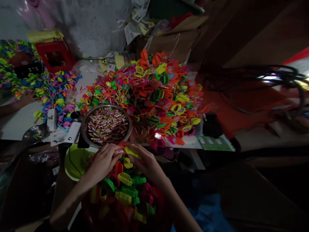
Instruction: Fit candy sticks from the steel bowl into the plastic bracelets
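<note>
My left hand (104,158) pinches a small printed roll (119,151), which looks like a wrapped candy roll. Close beside it, my right hand (145,160) is closed on a yellow plastic toy watch (131,152). The two pieces meet or nearly meet between my fingers; whether they are joined I cannot tell. Below my hands, several toy watches (125,178) in yellow, green, orange and pink lie in a dark red container, its edges mostly hidden. Just beyond stands a round metal bowl (84,130) full of similar printed rolls (106,124).
A large heap of bright toy watches (156,96) covers the table behind. A lime-green basin (72,164) is at left, near a white power strip (51,119) and a small metal bowl (33,133). Another person's hand (27,98) reaches in at far left. Black cables (270,72) hang right.
</note>
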